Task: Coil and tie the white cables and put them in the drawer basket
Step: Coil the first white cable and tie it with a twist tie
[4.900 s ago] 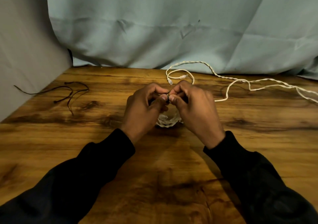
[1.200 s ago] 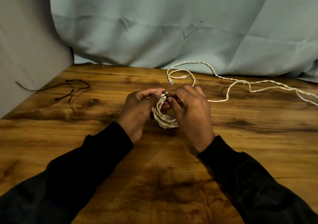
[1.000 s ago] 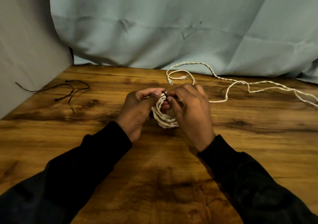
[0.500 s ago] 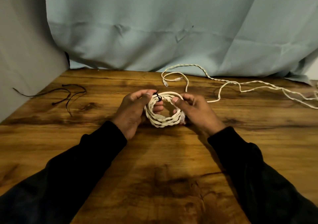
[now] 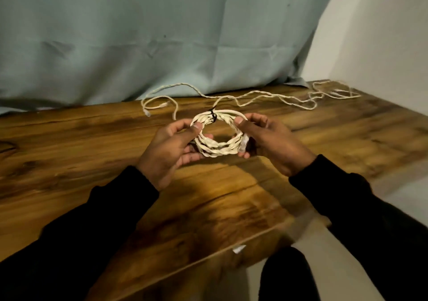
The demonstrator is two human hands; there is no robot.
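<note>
Wooden counter [image 5: 92, 152] below a blue curtain [image 5: 139, 34]. Loose white cable [image 5: 261, 97] lies on the counter behind the coil. Left hand [image 5: 171, 148] and right hand [image 5: 268, 143] pinch opposite sides of the coiled cable [image 5: 217, 148], held above the counter. Black tie [image 5: 212, 115] on the coil's far edge.

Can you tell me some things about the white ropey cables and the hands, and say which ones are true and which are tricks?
1. Both hands hold the coiled white cable. True: the left hand grips one side and the right hand the other.
2. The coil lies flat on the wooden table. False: the hands hold it up above the tabletop.
3. A black tie is wrapped round the top of the coil. True.
4. All the white cable is coiled up. False: a loose white cable sprawls along the back of the table.
5. The cloth behind the table is bright red. False: it is pale blue-green.
</note>
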